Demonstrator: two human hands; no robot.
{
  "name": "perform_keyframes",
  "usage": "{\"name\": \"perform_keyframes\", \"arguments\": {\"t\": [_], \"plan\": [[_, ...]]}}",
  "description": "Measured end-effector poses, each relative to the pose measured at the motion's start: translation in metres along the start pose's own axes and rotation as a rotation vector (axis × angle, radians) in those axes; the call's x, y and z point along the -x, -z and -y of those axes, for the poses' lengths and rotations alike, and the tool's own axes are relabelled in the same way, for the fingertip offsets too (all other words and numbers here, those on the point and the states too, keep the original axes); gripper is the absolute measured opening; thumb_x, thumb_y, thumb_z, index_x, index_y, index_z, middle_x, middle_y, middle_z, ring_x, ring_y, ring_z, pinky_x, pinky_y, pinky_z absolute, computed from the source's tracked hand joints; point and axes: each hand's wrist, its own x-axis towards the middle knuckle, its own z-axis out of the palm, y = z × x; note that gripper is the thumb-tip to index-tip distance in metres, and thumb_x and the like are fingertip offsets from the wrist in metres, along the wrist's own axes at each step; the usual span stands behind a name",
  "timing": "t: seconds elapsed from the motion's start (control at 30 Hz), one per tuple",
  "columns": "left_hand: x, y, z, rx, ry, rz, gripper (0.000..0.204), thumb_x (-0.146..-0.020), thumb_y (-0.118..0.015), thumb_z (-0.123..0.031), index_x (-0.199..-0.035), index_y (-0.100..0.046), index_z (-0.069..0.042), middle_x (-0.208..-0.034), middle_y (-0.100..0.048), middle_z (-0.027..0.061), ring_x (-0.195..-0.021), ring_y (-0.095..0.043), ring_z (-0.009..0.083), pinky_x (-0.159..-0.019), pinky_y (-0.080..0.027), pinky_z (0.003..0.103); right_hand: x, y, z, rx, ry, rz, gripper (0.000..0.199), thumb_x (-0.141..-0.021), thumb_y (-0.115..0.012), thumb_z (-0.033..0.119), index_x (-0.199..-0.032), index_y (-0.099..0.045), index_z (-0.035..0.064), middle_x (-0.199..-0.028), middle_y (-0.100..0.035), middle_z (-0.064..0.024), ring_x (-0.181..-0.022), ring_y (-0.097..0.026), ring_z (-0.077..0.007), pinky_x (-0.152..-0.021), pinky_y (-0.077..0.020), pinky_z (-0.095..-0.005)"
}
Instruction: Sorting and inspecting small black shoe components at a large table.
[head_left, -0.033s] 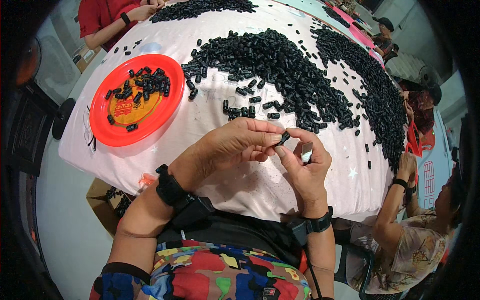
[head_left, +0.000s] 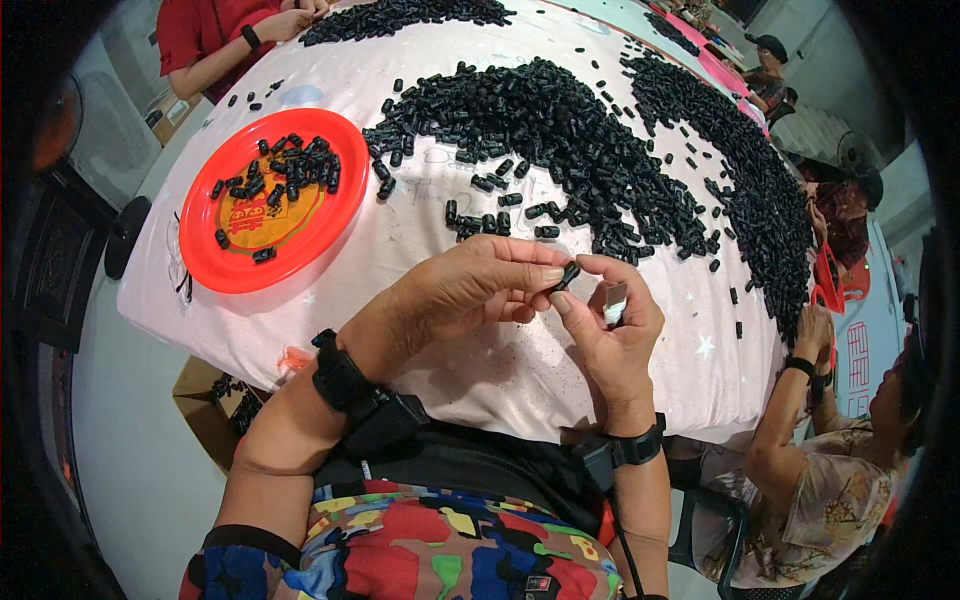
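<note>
My left hand (head_left: 478, 286) pinches a small black cylindrical plastic piece (head_left: 567, 275) between thumb and fingertips, above the near part of the table. Thumb and forefinger of my right hand (head_left: 612, 345) meet the same piece from the other side. Held in the curled fingers of that hand is a small flat blade (head_left: 614, 295) with a white-wrapped end. Just beyond my hands, several loose black pieces lie in front of a large heap (head_left: 540, 115) of the same kind. A red plate (head_left: 345, 215) to the left carries more of them.
Pale pink cloth (head_left: 470, 375) covers the table. Another long heap (head_left: 740, 170) runs down the right side. A co-worker's hands (head_left: 815, 330) are at the right edge, and a person in red (head_left: 215, 45) is at the far left. Below the table's left edge stands a cardboard box (head_left: 200, 400).
</note>
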Motion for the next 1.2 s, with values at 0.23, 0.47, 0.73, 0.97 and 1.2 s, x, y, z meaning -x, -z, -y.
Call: {"name": "perform_keyframes", "arguments": {"t": [0.23,0.47,0.73,0.97,1.2], "plan": [[0.000,-0.006,-0.003,0.012,0.008,-0.006,0.030,-0.087,-0.066,-0.016,-0.113,-0.058,-0.004,-0.096,-0.064,0.0015,-0.081,-0.060,0.0056,-0.069,-0.048,0.020,-0.002,0.001,-0.012,-0.014,0.029,0.055,0.026,-0.075,-0.080,0.020,-0.085,-0.062,0.0043,-0.069,-0.063,-0.0006,-0.059,-0.056,-0.0028,-0.050,-0.0412,-0.0161],[-0.001,-0.007,-0.002,0.013,0.041,0.039,0.031,-0.088,-0.064,-0.017,-0.116,-0.056,-0.004,-0.099,-0.064,0.0028,-0.083,-0.060,0.0066,-0.071,-0.046,0.020,-0.004,0.000,-0.016,0.056,-0.018,0.123,0.033,-0.075,-0.079,0.032,-0.081,-0.062,0.0030,-0.064,-0.063,-0.0044,-0.058,-0.059,-0.0081,-0.048,-0.0458,-0.0229],[0.000,-0.013,0.000,-0.011,0.017,-0.009,0.033,-0.087,-0.065,-0.021,-0.113,-0.056,-0.003,-0.090,-0.060,-0.0007,-0.076,-0.053,0.0040,-0.069,-0.044,0.020,-0.004,-0.001,-0.019,0.132,-0.001,0.110,0.037,-0.077,-0.076,0.038,-0.078,-0.062,0.0029,-0.060,-0.061,-0.0076,-0.053,-0.060,-0.0128,-0.047,-0.0453,-0.0249],[-0.001,-0.014,0.003,0.017,-0.011,-0.029,0.028,-0.086,-0.064,-0.017,-0.108,-0.058,-0.002,-0.089,-0.058,-0.0010,-0.075,-0.052,0.0043,-0.068,-0.043,0.020,-0.004,0.000,-0.020,0.232,0.034,0.097,0.039,-0.078,-0.074,0.040,-0.077,-0.062,0.0035,-0.057,-0.060,-0.0072,-0.050,-0.059,-0.0140,-0.045,-0.0440,-0.0257],[-0.001,-0.015,0.004,0.012,-0.037,-0.059,0.026,-0.086,-0.063,-0.015,-0.108,-0.058,-0.001,-0.087,-0.059,-0.0007,-0.073,-0.053,0.0045,-0.067,-0.044,0.019,-0.003,0.000,-0.017,0.271,0.030,0.126,0.040,-0.078,-0.073,0.042,-0.076,-0.061,0.0034,-0.056,-0.059,-0.0089,-0.048,-0.059,-0.0168,-0.044,-0.0437,-0.0273]]}}
